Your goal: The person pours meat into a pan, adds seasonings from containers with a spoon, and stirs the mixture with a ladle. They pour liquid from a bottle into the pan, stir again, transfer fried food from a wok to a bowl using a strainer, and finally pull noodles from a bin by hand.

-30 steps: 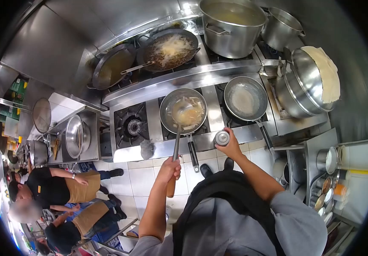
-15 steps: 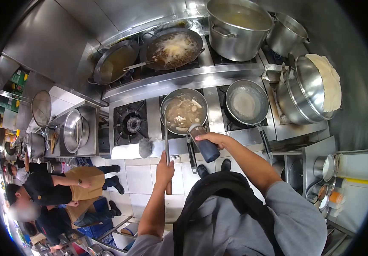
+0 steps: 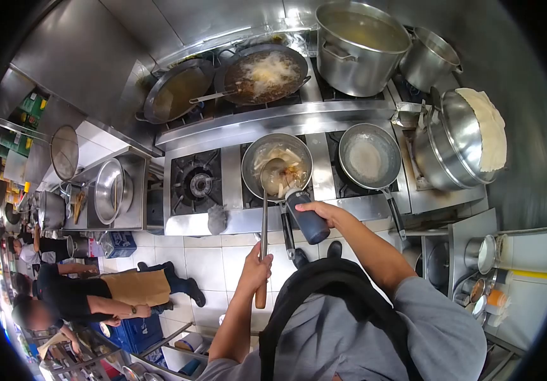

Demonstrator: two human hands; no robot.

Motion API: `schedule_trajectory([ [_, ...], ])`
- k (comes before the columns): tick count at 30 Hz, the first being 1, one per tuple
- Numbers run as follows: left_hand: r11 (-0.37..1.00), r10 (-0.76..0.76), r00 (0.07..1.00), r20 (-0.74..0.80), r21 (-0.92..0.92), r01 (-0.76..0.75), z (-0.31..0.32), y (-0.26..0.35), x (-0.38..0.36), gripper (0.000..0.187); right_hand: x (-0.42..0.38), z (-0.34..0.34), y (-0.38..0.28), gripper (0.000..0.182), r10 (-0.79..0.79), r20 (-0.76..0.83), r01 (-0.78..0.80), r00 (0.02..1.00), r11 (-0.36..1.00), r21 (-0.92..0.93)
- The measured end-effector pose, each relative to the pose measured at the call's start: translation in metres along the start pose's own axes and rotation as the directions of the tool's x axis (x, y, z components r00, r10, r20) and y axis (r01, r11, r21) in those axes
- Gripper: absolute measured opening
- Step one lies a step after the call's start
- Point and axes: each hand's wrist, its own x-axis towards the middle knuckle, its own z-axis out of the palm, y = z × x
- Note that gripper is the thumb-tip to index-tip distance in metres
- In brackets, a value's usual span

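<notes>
My left hand (image 3: 256,270) is closed round the handle of a long ladle (image 3: 264,222). The ladle's bowl rests in the frying pan (image 3: 309,166) on the front burner, among pale pieces in a light brown liquid. In my right hand (image 3: 324,212) is a squeeze bottle (image 3: 307,219) of dark sauce, tilted with its top over the pan's near rim. A dark brown patch shows in the liquid close to the bottle's tip. The pan's black handle points toward me between the two hands, touched by neither.
Right of the pan is a second frying pan (image 3: 370,155) with whitish contents. Behind stand a bubbling wok (image 3: 229,76), another wok (image 3: 153,105) and a large stockpot (image 3: 362,70). A grey cloth (image 3: 217,220) hangs at the stove's front edge. A person in an apron (image 3: 135,289) stands at left.
The ladle's bowl has come into view inside the pan, and my left hand has moved down toward me. A brown patch has appeared in the liquid. The person at left has shifted.
</notes>
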Motion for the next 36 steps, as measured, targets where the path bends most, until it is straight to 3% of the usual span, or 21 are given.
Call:
schedule_trajectory([
  [1, 0.996, 0.001, 1.000, -0.001, 0.091, 0.000, -0.001, 0.005, -0.001, 0.059, 0.000, -0.001, 0.002, 0.050, -0.004, 0.022, 0.005, 1.000, 0.999, -0.039],
  [3, 0.756, 0.467, 0.876, -0.120, 0.568, -0.325, -0.009, -0.022, 0.025, 0.063, -0.005, 0.001, 0.004, 0.049, -0.007, 0.040, 0.010, 0.999, 0.997, -0.071],
  [5, 0.760, 0.440, 0.884, -0.159, 0.590, -0.272, -0.009, -0.016, 0.026, 0.064, -0.010, 0.005, 0.002, 0.049, -0.009, -0.008, 0.008, 1.000, 0.999, -0.031],
  [7, 0.782, 0.216, 0.948, -0.235, 0.623, -0.023, -0.010, -0.005, 0.028, 0.062, -0.008, 0.005, 0.005, 0.050, -0.042, -0.001, 0.042, 0.999, 0.997, -0.072],
  [11, 0.872, 0.232, 0.968, -0.098, 0.463, -0.162, -0.034, -0.022, 0.035, 0.064, -0.018, 0.011, 0.002, 0.054, -0.103, 0.007, 0.103, 0.995, 0.984, -0.145],
  [13, 0.818, 0.306, 0.948, -0.091, 0.534, -0.213, -0.039, -0.016, 0.039, 0.066, -0.022, 0.013, -0.002, 0.061, -0.112, -0.004, 0.110, 0.994, 0.976, -0.187],
  [15, 0.688, 0.351, 0.917, -0.188, 0.717, -0.116, -0.038, 0.001, 0.048, 0.066, -0.021, 0.013, -0.002, 0.068, -0.117, -0.011, 0.112, 0.993, 0.966, -0.232],
  [17, 0.655, 0.377, 0.901, -0.215, 0.749, -0.095, -0.046, -0.004, 0.070, 0.066, -0.014, 0.011, 0.000, 0.070, -0.133, -0.010, 0.125, 0.991, 0.954, -0.271],
  [19, 0.635, 0.500, 0.858, -0.118, 0.724, -0.270, -0.059, -0.021, 0.098, 0.067, -0.006, 0.008, 0.004, 0.075, -0.160, 0.011, 0.157, 0.987, 0.946, -0.284],
  [20, 0.477, 0.750, 0.660, -0.040, 0.724, -0.499, -0.068, -0.056, 0.128, 0.063, -0.002, 0.005, 0.007, 0.079, -0.184, 0.031, 0.185, 0.982, 0.938, -0.293],
  [21, 0.477, 0.752, 0.658, -0.040, 0.723, -0.500, -0.065, -0.043, 0.119, 0.063, 0.006, 0.001, 0.015, 0.079, -0.186, 0.030, 0.186, 0.982, 0.937, -0.295],
  [22, 0.847, 0.415, 0.906, -0.077, 0.397, -0.355, -0.061, -0.032, 0.108, 0.059, 0.013, -0.003, 0.023, 0.082, -0.313, -0.051, 0.267, 0.948, 0.877, -0.400],
  [23, 0.999, 0.024, 0.998, 0.054, 0.032, -0.026, -0.054, -0.017, 0.093, 0.056, 0.017, -0.006, 0.028, 0.086, -0.438, -0.117, 0.327, 0.891, 0.800, -0.504],
  [24, 0.994, 0.005, 0.995, 0.100, -0.109, 0.006, -0.047, -0.010, 0.081, 0.036, -0.002, 0.002, 0.022, 0.088, -0.437, -0.104, 0.323, 0.893, 0.786, -0.527],
  [25, 0.994, 0.003, 0.995, 0.104, -0.107, 0.008, -0.044, -0.010, 0.078, 0.036, -0.001, -0.001, 0.026, 0.088, -0.436, -0.108, 0.321, 0.894, 0.788, -0.525],
  [27, 0.811, -0.051, 0.945, 0.322, -0.539, 0.228, -0.041, -0.008, 0.072, 0.020, -0.004, -0.004, 0.031, 0.084, -0.588, -0.082, 0.447, 0.805, 0.691, -0.568],
  [28, 0.770, -0.060, 0.944, 0.325, -0.587, 0.251, -0.039, -0.006, 0.069, 0.010, -0.007, -0.008, 0.033, 0.084, -0.587, -0.085, 0.443, 0.805, 0.692, -0.570],
  [32, 0.693, -0.078, 0.918, 0.389, -0.641, 0.330, -0.041, 0.011, 0.056, 0.012, -0.044, -0.005, 0.018, 0.076, -0.503, -0.065, 0.404, 0.862, 0.759, -0.510],
  [34, 0.879, -0.103, 0.954, 0.283, -0.423, 0.220, -0.041, 0.019, 0.051, 0.022, -0.045, -0.004, 0.012, 0.069, -0.460, -0.062, 0.371, 0.886, 0.783, -0.499],
  [35, 0.878, -0.104, 0.953, 0.283, -0.423, 0.222, -0.041, 0.024, 0.045, 0.022, -0.043, -0.004, 0.008, 0.069, -0.458, -0.063, 0.370, 0.887, 0.784, -0.499],
  [36, 0.962, -0.065, 0.980, 0.189, -0.249, 0.112, -0.039, 0.031, 0.037, 0.031, -0.038, -0.006, 0.001, 0.068, -0.324, -0.075, 0.263, 0.943, 0.865, -0.427],
])
